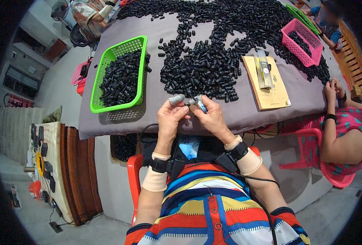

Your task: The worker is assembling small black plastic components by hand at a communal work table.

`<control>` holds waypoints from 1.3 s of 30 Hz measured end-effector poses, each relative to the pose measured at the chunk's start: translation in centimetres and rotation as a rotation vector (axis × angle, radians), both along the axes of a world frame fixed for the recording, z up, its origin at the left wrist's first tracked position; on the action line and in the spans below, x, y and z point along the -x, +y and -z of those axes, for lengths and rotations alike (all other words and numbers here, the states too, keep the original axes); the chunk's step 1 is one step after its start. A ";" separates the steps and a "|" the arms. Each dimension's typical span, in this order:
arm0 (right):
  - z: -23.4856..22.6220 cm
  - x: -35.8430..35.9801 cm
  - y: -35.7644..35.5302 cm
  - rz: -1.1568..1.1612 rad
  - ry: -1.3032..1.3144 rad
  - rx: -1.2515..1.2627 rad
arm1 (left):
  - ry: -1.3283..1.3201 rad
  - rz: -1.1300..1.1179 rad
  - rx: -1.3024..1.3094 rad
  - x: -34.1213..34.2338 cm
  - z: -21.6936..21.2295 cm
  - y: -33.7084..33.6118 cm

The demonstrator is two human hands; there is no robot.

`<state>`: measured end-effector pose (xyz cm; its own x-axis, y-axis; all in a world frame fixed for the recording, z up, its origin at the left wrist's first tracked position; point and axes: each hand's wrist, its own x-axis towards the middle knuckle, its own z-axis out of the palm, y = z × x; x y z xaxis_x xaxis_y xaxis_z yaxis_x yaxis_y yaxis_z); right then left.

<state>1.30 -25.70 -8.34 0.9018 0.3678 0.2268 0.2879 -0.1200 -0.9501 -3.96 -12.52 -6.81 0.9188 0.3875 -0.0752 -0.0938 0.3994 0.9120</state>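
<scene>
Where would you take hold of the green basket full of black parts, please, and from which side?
Grip the green basket by its rim, probably on the long right-hand wall, coming from above and from its right. That wall lies nearest the left hand, and its rim stands clear above the black parts inside. The loose black pieces on the grey table lie mostly further right.

Envelope (271, 92): flat tan rectangle, lying on the worktop (238, 116) near its front edge, right of centre, small printed marks on its face.
Packet (264, 73): narrow, clear, oblong, olive contents, lying lengthwise on the envelope's upper half, with a small round label.
</scene>
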 end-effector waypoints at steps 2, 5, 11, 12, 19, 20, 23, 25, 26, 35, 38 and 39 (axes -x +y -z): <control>0.3 0.0 0.1 -0.002 -0.057 -0.066 | 0.055 0.061 -0.011 0.0 0.5 0.6; -0.3 0.1 0.2 -0.010 -0.044 -0.149 | 0.083 0.123 0.011 -0.2 0.8 0.7; -0.9 0.5 0.3 0.016 0.003 -0.092 | 0.012 0.172 0.180 -0.5 1.9 2.0; -1.2 0.5 0.3 0.016 0.004 -0.093 | 0.009 0.175 0.218 -0.6 2.0 2.2; -1.3 0.6 0.0 -0.060 -0.140 0.070 | 0.015 0.205 0.349 -0.2 2.0 2.7; -1.2 0.7 0.1 -0.071 -0.257 0.096 | 0.013 0.210 0.347 -0.2 2.0 2.7; -0.9 0.8 0.3 -0.052 -0.306 0.175 | -0.007 0.232 0.341 -0.1 2.3 3.0; -0.9 0.9 0.4 -0.047 -0.316 0.169 | -0.023 0.248 0.337 -0.1 2.5 3.1; -0.9 0.9 0.4 -0.039 -0.326 0.164 | -0.023 0.256 0.339 -0.1 2.5 3.1; -0.6 0.8 0.8 0.092 -0.172 0.014 | -0.028 0.294 0.315 -0.2 2.0 1.9; -0.6 0.7 0.7 0.073 -0.166 0.020 | -0.010 0.287 0.366 0.0 1.7 1.7; -0.6 0.7 0.7 0.073 -0.166 0.020 | 0.004 0.281 0.362 0.0 1.7 1.9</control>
